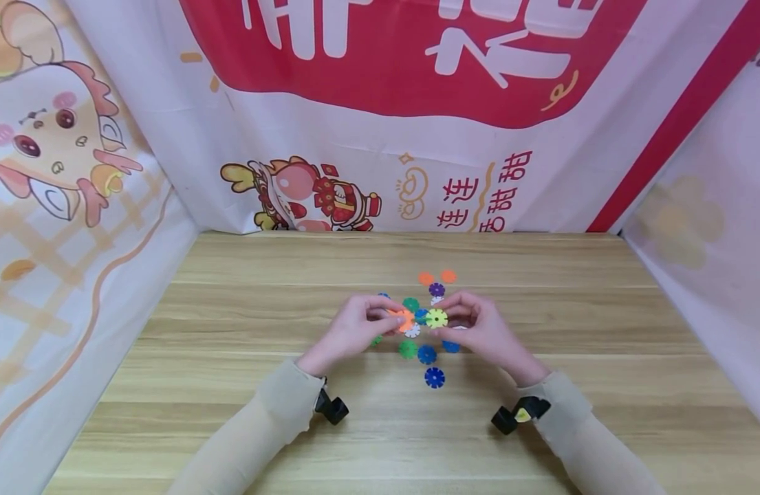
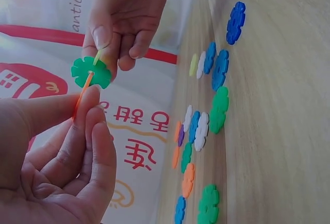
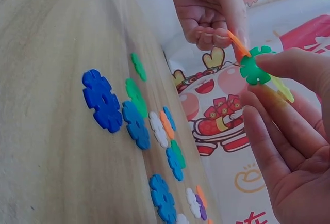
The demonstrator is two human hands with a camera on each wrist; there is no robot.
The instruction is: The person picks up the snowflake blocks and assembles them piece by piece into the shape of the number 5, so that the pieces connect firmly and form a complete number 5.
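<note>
My left hand (image 1: 359, 326) pinches an orange snowflake disc (image 1: 406, 320) between thumb and fingers. Opposite it, my right hand (image 1: 486, 331) grips a yellow-green snowflake disc (image 1: 437, 318). Between the two sits a green snowflake disc (image 2: 80, 72), its notched rim meeting the orange disc on one side and the yellow-green one on the other. The three form one short chain, held up above the wooden table (image 1: 280, 275). In the right wrist view the right thumb lies against the green disc, and the fingertips cover part of the yellow-green piece.
Loose discs lie scattered below and around the hands: a dark blue one (image 1: 435, 377) nearest me, a light green one (image 1: 408, 349), a purple one (image 1: 437, 289) and orange ones (image 1: 448, 276) farther back. Printed cloth (image 1: 330, 130) walls the back and sides.
</note>
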